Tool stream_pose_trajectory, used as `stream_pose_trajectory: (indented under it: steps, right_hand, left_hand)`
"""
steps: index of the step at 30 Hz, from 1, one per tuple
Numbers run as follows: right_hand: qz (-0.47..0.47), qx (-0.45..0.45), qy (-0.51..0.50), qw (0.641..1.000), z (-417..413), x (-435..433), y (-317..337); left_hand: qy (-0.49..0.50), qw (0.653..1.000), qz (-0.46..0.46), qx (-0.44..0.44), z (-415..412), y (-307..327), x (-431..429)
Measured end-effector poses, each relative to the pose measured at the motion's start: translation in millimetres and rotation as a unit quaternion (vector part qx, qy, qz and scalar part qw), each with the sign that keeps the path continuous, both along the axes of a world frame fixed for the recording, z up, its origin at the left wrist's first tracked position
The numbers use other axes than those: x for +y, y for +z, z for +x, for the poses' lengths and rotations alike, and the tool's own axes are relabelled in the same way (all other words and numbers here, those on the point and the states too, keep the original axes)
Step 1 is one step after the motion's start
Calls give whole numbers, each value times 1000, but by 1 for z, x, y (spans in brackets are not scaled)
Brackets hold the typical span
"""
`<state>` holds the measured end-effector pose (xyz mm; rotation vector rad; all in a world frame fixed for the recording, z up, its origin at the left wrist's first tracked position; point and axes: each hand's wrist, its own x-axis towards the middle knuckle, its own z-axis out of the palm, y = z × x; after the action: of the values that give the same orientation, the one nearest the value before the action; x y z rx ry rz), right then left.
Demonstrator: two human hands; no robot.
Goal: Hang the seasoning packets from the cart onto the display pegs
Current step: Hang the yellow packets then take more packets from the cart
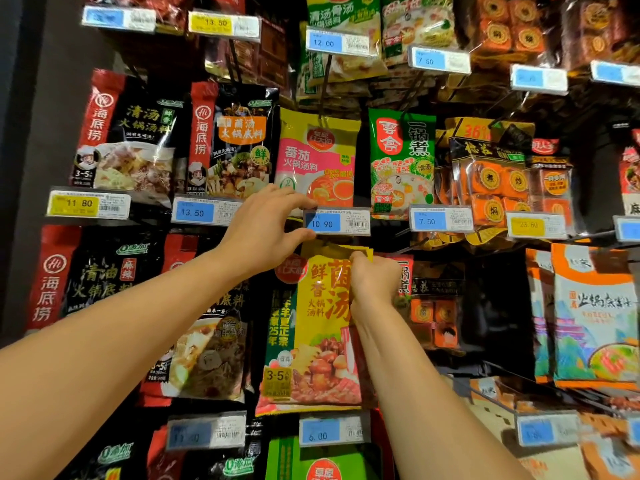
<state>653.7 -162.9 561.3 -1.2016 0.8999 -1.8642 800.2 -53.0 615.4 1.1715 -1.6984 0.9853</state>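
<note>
A yellow mushroom-soup seasoning packet (317,327) hangs in the middle of the display wall, below the 10.90 price tag (337,221). My right hand (372,284) grips the packet's top right corner, fingers curled over its upper edge. My left hand (266,230) pinches the left end of that price tag holder between thumb and fingers. The peg behind the tag is hidden. Directly above hangs a pink and yellow tomato-soup packet (317,161). No cart is in view.
Rows of packets fill the pegs: black and red ones (128,133) at left, a green one (401,161) and orange ones (491,174) at right, white and orange ones (595,313) at lower right. Price tags stick out in front of each row. A dark wall edges the left.
</note>
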Motion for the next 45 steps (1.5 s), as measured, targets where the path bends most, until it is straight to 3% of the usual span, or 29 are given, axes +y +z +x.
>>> stream_pose_trajectory:
  steps: [7, 11, 17, 21, 24, 29, 33, 37, 45]
  right_hand:
    - [-147, 73, -36, 986, -9, 8, -25]
    - [-191, 232, -62, 952, -22, 19, -62]
    - [-152, 358, -115, 914, -20, 9, -66]
    - [-176, 359, -97, 911, -37, 18, -76]
    - [-189, 334, -92, 919, -68, 31, -105]
    - [-166, 323, -63, 930, -142, 46, -183]
    - [-64, 336, -19, 939, -219, 75, -266]
    - [68, 320, -6, 945, -297, 98, -360]
    - [314, 284, 14, 906, -408, 144, -520]
  left_hand:
    - [10, 1000, 10, 16, -2, -3, 2]
    - [16, 999, 7, 28, -5, -7, -2]
    - [38, 999, -5, 29, -10, -16, -3]
    - [56, 998, -22, 31, -18, -41, 5]
    - [10, 998, -41, 46, -33, -88, 12]
    - [-87, 990, 66, 89, -83, -192, 2]
    - [-166, 944, 216, 183, -150, -292, -7]
    - [-230, 855, 368, 285, -231, -394, -5]
    - [-164, 707, 628, 282, -322, -552, 23]
